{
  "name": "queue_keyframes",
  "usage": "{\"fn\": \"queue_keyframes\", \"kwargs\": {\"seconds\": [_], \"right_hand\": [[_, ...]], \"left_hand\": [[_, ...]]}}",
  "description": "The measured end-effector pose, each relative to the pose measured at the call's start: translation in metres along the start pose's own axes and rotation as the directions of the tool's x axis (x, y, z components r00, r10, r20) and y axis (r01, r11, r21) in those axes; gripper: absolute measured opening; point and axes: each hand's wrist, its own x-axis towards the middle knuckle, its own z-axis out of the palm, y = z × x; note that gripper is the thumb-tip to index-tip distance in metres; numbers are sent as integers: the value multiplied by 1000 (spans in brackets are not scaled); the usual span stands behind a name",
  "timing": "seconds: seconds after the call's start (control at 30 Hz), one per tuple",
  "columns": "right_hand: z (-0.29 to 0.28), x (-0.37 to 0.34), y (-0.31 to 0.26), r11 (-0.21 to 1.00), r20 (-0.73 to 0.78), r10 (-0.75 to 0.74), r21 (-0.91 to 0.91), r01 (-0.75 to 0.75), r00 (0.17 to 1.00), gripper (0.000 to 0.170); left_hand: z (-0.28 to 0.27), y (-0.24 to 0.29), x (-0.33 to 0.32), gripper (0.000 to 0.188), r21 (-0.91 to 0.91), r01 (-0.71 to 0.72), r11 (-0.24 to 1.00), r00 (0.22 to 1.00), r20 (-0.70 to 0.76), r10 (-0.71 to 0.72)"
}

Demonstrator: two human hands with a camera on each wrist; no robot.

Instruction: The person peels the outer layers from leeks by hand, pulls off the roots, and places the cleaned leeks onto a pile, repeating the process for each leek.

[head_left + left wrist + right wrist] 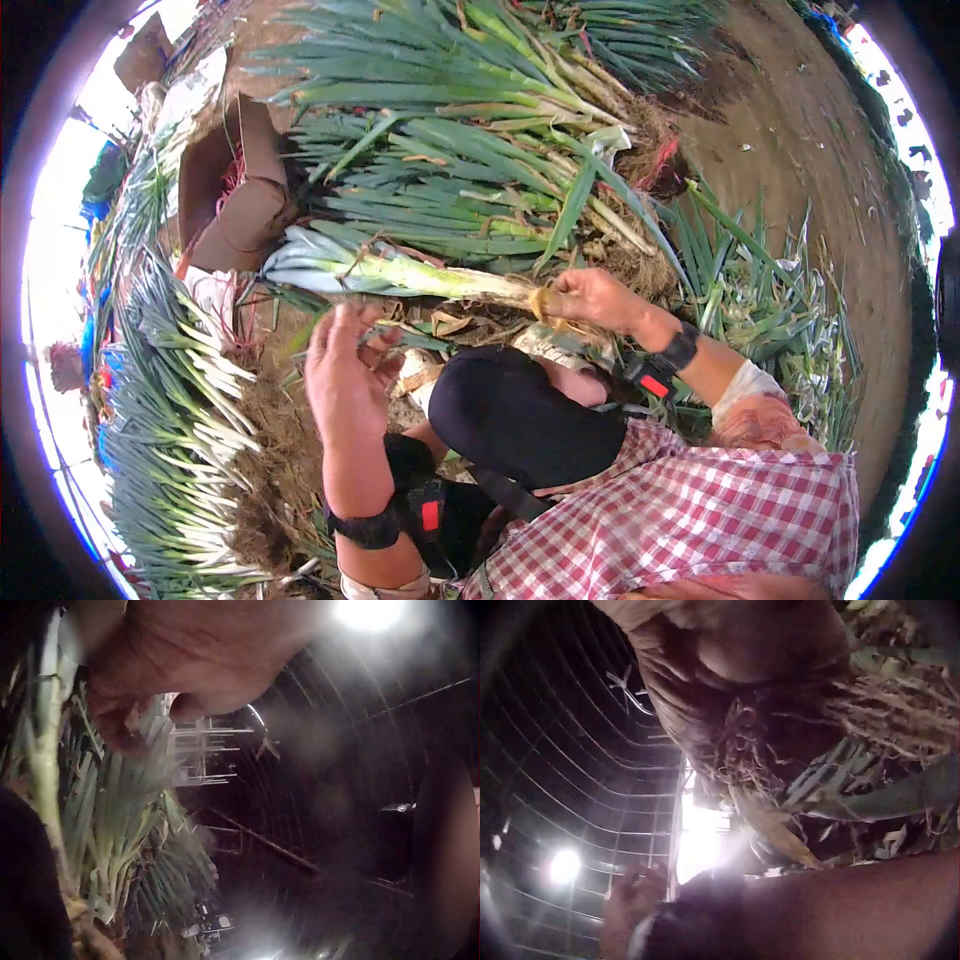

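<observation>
My right hand [600,300] grips a green onion [420,277] by its root end, with the stalk stretching leftward, nearly level, over my lap. A yellowed strip of leaf [772,832] hangs below this hand in the right wrist view, beside stringy roots [742,742]. Just below the onion's leaf end, my left hand [345,370] is raised with its fingers loosely bent and nothing in them. In the left wrist view the held onion [49,750] runs down the left side, apart from the left hand [187,660].
Large piles of untrimmed green onions [430,170] lie ahead, roots to the right. A row of cleaned, white-stalked onions [190,430] is on the left. An open cardboard box [235,190] with red ties stands at front left. Stripped leaves [770,300] are heaped on the right.
</observation>
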Motion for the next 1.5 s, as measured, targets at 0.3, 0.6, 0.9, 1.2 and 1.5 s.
{"fn": "queue_keyframes", "kwargs": {"seconds": [0.3,0.6,0.9,1.2,1.5], "right_hand": [[-7,-124,-34,961,-160,-56,258,97,986,30],[26,-152,-10,970,-458,-32,200,139,888,32],[1,-140,-21,422,-331,213,880,219,919,34],[-73,-110,-14,963,-560,-112,141,228,821,43],[9,-152,9,984,-532,-10,-153,-85,847,32]], "left_hand": [[71,-31,24,42,133,8,991,988,152,-29],[169,-43,11,44,-212,-434,876,858,200,474],[177,-152,37,29,278,396,875,703,521,-483],[141,-220,58,29,840,-541,37,840,542,-17],[173,-135,40,20,100,-259,961,919,330,214]]}}
